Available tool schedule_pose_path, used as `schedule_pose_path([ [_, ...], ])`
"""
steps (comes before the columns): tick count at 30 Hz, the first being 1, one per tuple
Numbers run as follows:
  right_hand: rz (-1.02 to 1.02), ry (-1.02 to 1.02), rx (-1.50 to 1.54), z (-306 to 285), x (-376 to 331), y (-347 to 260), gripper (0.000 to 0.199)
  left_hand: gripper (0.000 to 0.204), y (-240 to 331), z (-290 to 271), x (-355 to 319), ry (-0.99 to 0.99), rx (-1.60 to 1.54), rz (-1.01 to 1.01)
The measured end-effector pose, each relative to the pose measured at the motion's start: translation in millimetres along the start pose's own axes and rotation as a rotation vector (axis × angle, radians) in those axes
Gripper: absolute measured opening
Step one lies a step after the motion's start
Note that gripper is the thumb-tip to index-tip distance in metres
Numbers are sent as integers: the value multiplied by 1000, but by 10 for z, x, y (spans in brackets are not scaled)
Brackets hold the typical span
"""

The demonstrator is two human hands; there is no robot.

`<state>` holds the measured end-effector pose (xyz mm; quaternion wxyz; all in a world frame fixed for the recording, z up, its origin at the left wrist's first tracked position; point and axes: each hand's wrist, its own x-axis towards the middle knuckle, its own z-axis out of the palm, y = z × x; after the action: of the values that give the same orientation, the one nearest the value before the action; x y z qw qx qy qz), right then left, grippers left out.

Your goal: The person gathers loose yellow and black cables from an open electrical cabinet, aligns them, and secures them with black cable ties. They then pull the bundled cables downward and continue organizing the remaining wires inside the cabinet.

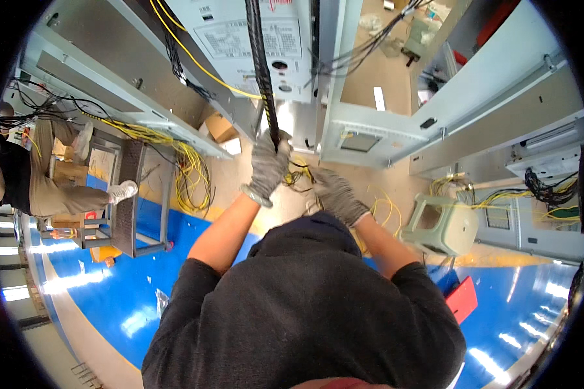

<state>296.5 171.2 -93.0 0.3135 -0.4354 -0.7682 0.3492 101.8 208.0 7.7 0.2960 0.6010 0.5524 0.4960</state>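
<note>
A thick black wrapped cable bundle (261,65) hangs down in front of a pale labelled cabinet panel. My left hand (269,163), in a grey knit glove, is closed around its lower part, and a pale band circles that wrist. Just to the right and a little lower, my right hand (337,194), gloved the same way, has its fingers drawn together. What those fingers hold, if anything, is hidden. Between the two hands, a small tangle of yellow and black wires (296,174) shows near the right fingertips.
Metal cabinet frames (363,129) stand ahead and on both sides. Coiled yellow wires (191,175) lie at left, near a metal step stand (128,194) and a seated person (52,168). A pale green plastic stool (441,223) is at right, a red object (461,299) behind it.
</note>
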Motion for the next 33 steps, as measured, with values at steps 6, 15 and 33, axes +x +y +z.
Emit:
schedule_pose_path([
  [6,215,-97,120,385,653,-655,51,41,270,-330,-2,-363,-136,-12],
  [15,422,-220,1450,659,606,-140,24,34,-38,-385,112,-228,443,522],
  [33,218,-199,151,586,664,-267,22,26,256,-322,-116,-534,-519,-552],
])
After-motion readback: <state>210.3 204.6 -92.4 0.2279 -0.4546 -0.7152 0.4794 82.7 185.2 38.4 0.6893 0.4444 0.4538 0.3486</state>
